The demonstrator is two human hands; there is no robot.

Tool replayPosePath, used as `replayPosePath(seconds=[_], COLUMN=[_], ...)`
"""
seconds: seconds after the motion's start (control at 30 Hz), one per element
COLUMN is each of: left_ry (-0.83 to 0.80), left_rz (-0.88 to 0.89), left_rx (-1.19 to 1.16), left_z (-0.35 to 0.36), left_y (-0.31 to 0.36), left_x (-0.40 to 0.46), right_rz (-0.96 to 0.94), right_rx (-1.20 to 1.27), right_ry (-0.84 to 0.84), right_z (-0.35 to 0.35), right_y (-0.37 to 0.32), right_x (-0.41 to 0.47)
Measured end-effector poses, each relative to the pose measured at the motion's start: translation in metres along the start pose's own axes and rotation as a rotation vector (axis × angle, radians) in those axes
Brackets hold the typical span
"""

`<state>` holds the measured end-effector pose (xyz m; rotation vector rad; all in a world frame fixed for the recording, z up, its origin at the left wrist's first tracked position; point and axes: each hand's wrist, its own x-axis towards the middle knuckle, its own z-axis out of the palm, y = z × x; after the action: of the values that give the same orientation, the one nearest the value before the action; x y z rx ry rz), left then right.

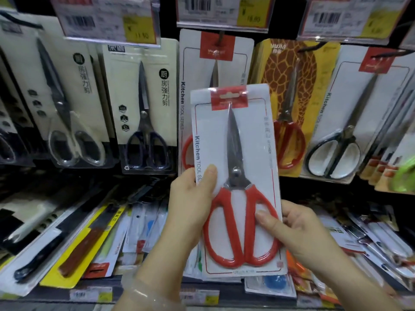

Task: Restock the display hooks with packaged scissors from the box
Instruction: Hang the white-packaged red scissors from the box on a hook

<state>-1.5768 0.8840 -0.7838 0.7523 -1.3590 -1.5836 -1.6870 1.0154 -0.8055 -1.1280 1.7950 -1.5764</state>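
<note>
1. In front of the display, centre: both hands are holding one packaged scissors (238, 180) upright, red handles down, hang-hole tab up. The pkg is sitting below its hook, not yet hung.
2. Left hand (190, 198) is gripping the card's left edge, thumb on the front. Right hand (298, 227) is gripping the lower right edge, fingers (267, 218) curled over the red handle area.
3. Target, by judgement: the hook (221, 40) directly behind, since it is carrying a matching red-handled pkg (202, 90) w/ the same "Kitchen" card.
4. Progress: hooks are already showing stock; this pkg is still pending. The box is not in view, so qty left cannot be told.
5. Surroundings: black-handled scissors (146, 113) are hanging to the left, a giraffe-print pkg (292, 86) to the right, knife packs (67, 243) lying on the shelf below.
6. Obstruction: the price tag holder (224, 13) is hanging over the hook's front end; the tab probably needs to pass under it.
</note>
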Motion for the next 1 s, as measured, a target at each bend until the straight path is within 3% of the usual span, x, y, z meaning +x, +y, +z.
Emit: replayPosePath(seconds=[0.17, 0.37, 0.53, 0.7, 1.0], left_ry=[-0.014, 0.067, 0.155, 0.254, 0.239], left_rz=[0.152, 0.13, 0.184, 0.288, 0.297], left_rx=[0.05, -0.042, -0.166, -0.141, -0.075], left_z=[-0.018, -0.024, -0.019, -0.012, 0.001], left_y=[0.007, 0.015, 0.035, 0.045, 0.047], left_x=[0.004, 0.011, 0.019, 0.029, 0.037], right_rz=[-0.108, -0.125, -0.163, -0.188, -0.197], right_rx=[0.212, 0.295, 0.302, 0.306, 0.344], right_ry=[0.105, 0.299, 0.313, 0.324, 0.37], right_z=[0.022, 0.051, 0.054, 0.056, 0.043], right_y=[-0.022, -0.044, -0.068, -0.07, -0.072], right_x=[0.015, 0.046, 0.059, 0.066, 0.075])
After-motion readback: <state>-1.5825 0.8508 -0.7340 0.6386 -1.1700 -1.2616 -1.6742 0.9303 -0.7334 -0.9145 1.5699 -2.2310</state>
